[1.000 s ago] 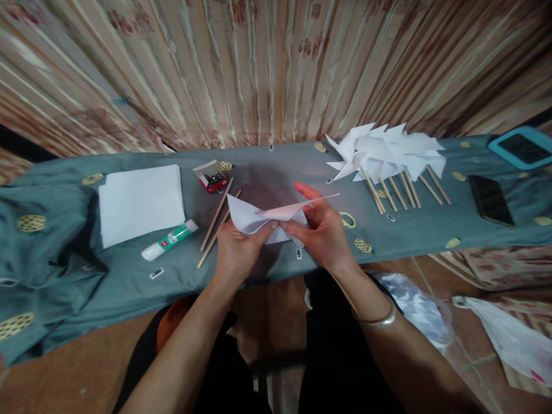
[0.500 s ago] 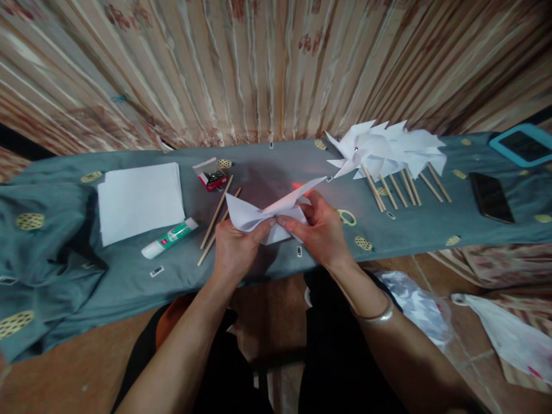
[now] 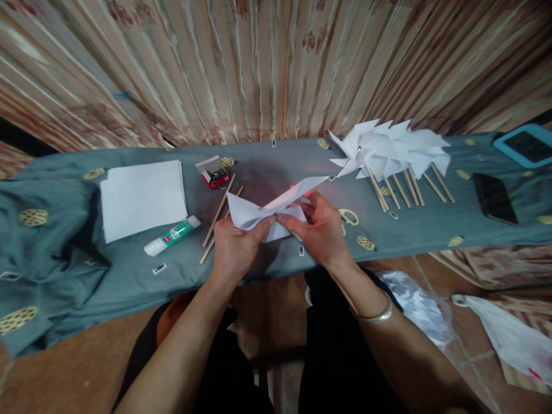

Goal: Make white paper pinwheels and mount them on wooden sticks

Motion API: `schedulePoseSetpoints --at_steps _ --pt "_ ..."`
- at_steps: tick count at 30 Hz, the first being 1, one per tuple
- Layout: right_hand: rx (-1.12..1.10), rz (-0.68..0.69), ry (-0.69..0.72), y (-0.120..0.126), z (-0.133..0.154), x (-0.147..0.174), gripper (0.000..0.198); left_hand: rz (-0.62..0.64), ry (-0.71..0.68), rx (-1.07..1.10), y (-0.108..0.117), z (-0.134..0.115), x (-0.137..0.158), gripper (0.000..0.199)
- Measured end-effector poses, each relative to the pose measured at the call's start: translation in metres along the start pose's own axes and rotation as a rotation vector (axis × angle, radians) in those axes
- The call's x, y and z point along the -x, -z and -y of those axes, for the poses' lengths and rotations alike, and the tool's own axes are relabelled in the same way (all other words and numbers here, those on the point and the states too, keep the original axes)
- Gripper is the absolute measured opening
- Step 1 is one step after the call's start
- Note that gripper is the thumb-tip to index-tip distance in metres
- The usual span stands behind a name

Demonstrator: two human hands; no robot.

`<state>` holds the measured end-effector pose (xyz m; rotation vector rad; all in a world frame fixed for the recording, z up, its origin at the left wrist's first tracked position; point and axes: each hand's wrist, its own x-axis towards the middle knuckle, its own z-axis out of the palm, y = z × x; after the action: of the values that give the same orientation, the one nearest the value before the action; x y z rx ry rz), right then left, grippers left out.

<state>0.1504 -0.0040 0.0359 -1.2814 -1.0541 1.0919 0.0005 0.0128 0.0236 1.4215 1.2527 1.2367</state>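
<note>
A white paper pinwheel (image 3: 245,211), its blades folded inward, is held just above the table's near edge. My left hand (image 3: 236,244) pinches it from the left, thumb at the centre. From the right, my right hand (image 3: 323,230) grips it, its thumb pressed near the middle against the left thumb. The fingers behind the paper are partly hidden. Two wooden sticks (image 3: 219,211) lie beside my left hand. Close to my right hand are yellow-green scissors (image 3: 354,217), partly covered by it.
A red box of pins (image 3: 215,179), a glue stick (image 3: 171,236) and a stack of white paper (image 3: 142,201) lie left. Finished pinwheels (image 3: 388,148) on sticks, a black phone (image 3: 494,198) and a blue-framed device (image 3: 526,145) lie right. Plastic bags (image 3: 416,307) rest on the floor.
The view has shifted slightly, so the table items appear a little further right. Both hands keep their hold on the paper pinwheel, nearly still.
</note>
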Motion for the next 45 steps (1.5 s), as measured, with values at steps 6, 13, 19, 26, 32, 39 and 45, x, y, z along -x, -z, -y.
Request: schedulePoseSetpoints --at_steps 6,13,19,26,32,39,45 --pt "0.018 0.002 0.002 -0.0013 0.0002 -0.0003 0.048 0.002 -0.002 -0.026 0.001 0.0009 -0.0001 0.014" --pt "-0.016 -0.004 -0.005 -0.0026 -0.0004 -0.0003 0.044 -0.01 0.006 -0.04 0.0015 -0.0004 -0.0003 0.014" --pt "-0.013 -0.006 -0.016 -0.0039 0.0003 0.0004 0.041 -0.005 0.006 -0.024 0.0019 -0.0013 -0.001 0.012" --pt "-0.023 0.01 -0.011 -0.003 -0.0008 0.0002 0.038 0.016 -0.001 -0.016 0.0041 0.0001 -0.0009 0.013" --pt "-0.089 -0.004 -0.023 -0.0044 -0.0038 0.0002 0.037 0.02 -0.016 -0.035 0.0042 0.0009 -0.0021 0.01" --pt "-0.066 -0.019 -0.019 -0.0048 -0.0055 -0.0003 0.035 0.017 -0.017 -0.04 0.0033 -0.0017 -0.0032 0.011" --pt "-0.044 -0.021 -0.035 -0.005 -0.0084 -0.0015 0.037 0.015 0.018 -0.043 0.0034 0.005 -0.0043 0.015"
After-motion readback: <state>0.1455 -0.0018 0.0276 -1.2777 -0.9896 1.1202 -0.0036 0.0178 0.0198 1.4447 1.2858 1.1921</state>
